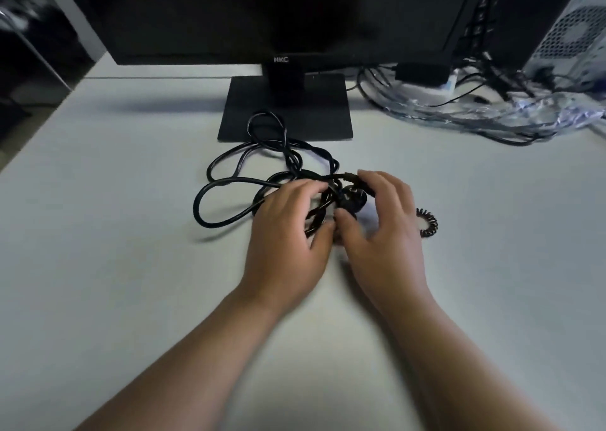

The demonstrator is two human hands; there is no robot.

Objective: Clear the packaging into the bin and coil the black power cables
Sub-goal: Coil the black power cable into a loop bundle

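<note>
A black power cable (229,186) lies in loose loops on the white desk, in front of the monitor stand. My left hand (288,233) grips a bundled part of the cable between fingers and thumb. My right hand (383,224) curls round the cable's black plug (349,201), thumb under it and fingertips over the cord behind it. Both hands meet at the middle of the desk. Clear plastic packaging (537,112) lies crumpled at the far right among other wires.
A black monitor (282,14) on a square base (285,109) stands at the back centre. A small black spiral tie (428,224) lies right of my right hand. A computer case (570,27) and tangled cables (426,109) fill the back right. The desk's left edge (39,128) runs diagonally.
</note>
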